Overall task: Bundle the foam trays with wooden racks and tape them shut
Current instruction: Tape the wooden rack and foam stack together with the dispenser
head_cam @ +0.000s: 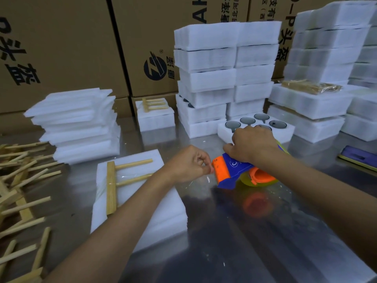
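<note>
Beyond both hands, cardboard cartons [61, 48] walled the back; stacks of white foam trays [224, 64] stood before them on the steel tabletop [255, 231]. Left of the left hand [188, 163] lay a foam tray bundle [142, 201], a wooden rack [114, 184] flat on top under clear tape. Further left, loose racks [18, 180] lay heaped. Right hand [252, 146] gripped a blue-and-orange tape dispenser [230, 170] from above. Left fingers curled, pinching the tape end at the dispenser's orange edge.
</note>
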Available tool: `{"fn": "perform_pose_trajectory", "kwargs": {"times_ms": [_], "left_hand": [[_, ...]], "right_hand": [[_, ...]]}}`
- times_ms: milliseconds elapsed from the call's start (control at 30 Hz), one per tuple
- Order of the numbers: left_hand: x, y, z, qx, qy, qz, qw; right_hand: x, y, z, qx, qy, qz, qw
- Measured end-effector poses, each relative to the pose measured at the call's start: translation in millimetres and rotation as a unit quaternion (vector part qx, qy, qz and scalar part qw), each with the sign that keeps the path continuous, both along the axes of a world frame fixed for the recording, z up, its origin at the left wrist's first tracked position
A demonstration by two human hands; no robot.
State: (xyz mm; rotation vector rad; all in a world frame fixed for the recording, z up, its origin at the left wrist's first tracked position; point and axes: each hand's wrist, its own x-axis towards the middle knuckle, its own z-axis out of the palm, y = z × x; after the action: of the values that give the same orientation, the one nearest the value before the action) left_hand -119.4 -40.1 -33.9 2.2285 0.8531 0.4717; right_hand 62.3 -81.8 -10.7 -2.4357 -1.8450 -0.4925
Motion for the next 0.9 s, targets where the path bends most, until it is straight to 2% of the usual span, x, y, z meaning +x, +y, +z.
{"fn": "perform_pose_trajectory", "kwargs": {"times_ms": [100,233,367,567,733,900], "left_hand": [[-7,4,1,-0.025,-0.057,0.016,0.998],[-12,6,1,-0.04,-0.072,0.036,0.996],[-9,5,4,-0.076,-0.144,0.061,0.985],[-10,6,10,-0.105,-0.203,0.118,0.966],[-11,9,12,-0.138,-0.229,0.166,0.949],[-8,11,10,-0.147,-0.234,0.179,0.944]], "right_hand": [[-9,3,-1,-0.014,-0.014,0.003,1.0],[-10,2,-3,-0.008,-0.024,0.01,1.0],[-2,-2,-2,0.007,-0.015,0.005,1.0],[25,-11,6,0.025,0.078,-0.007,0.997],[53,-27,8,0.062,0.196,0.005,0.979],[69,-49,5,0.166,0.27,0.042,0.947]]}}
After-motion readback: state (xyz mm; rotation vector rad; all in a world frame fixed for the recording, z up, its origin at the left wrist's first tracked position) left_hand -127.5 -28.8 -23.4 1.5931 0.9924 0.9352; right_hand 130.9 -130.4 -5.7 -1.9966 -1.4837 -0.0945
